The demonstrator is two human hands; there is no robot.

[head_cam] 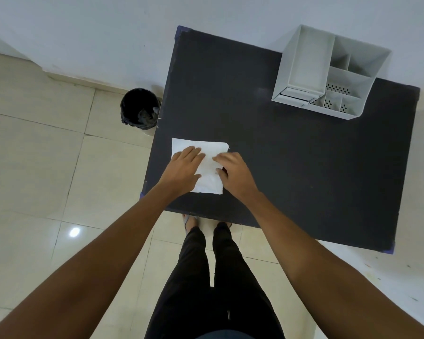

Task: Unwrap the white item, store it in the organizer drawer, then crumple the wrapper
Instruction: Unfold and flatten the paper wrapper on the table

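Observation:
A white paper wrapper lies spread flat on the near left part of the dark table. My left hand rests palm down on its left half, fingers apart. My right hand lies on its right edge with the fingers curled down onto the paper; whether it pinches anything is hidden. No separate white item shows; the hands cover the middle of the sheet. The grey organizer stands at the far right of the table, its small drawer at the front left corner pulled slightly out.
A black-lined waste bin stands on the tiled floor beside the table's left edge. A white wall runs behind the table. My legs and feet are below the near table edge.

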